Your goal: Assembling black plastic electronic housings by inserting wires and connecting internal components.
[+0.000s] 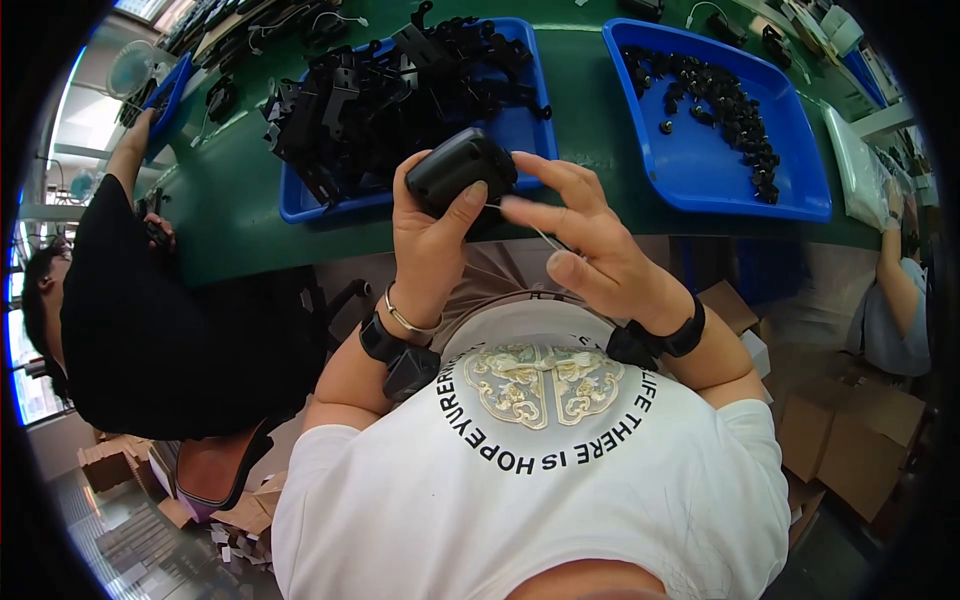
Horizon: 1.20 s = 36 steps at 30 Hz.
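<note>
My left hand (430, 235) is closed around a black, rounded plastic device (447, 172), its thumb pressed on the near face. The device is tilted just over the near edge of a blue tray. My right hand (605, 240) is at the device's right side with fingers apart. Its index fingertip touches or nearly touches the device's edge; another finger is blurred. A thin white cable (543, 236) runs from under the device toward my right thumb; whether the fingers touch it is unclear.
Behind my hands, a blue tray (545, 75) is heaped with black brackets (335, 110). At the right, another blue tray (690, 190) contains small black parts (750, 135). Both stand on a green table (580, 100). People work at far left (180, 310) and far right (897, 300). Cardboard boxes (850, 430) lie below.
</note>
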Motion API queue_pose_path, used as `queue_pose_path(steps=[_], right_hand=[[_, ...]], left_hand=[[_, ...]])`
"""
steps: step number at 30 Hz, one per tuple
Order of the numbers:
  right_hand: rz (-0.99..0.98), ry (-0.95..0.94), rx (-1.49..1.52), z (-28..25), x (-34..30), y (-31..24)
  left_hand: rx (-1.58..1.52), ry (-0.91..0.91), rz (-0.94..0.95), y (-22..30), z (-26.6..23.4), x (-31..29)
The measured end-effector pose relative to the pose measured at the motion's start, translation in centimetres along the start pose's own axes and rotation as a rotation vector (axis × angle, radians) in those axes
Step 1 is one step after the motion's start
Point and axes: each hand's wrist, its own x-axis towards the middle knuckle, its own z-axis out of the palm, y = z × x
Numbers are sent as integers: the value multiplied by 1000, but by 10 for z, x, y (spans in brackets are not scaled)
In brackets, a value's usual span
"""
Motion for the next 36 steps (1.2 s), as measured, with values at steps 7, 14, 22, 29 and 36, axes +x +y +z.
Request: queue_pose_path(steps=[7, 14, 22, 29, 36], right_hand=[[96, 93, 8, 4, 3, -9], [199, 100, 26, 3, 10, 1], [194, 77, 128, 7, 14, 8], [28, -10, 224, -2, 13, 1], [136, 116, 46, -6, 15, -2]], left_hand=[[-33, -5, -4, -5, -2, -1], [-50, 20, 9, -5, -5, 1], [-68, 45, -17, -5, -3, 2], [-60, 27, -12, 1, -2, 4], [-17, 21, -18, 1, 0, 11]])
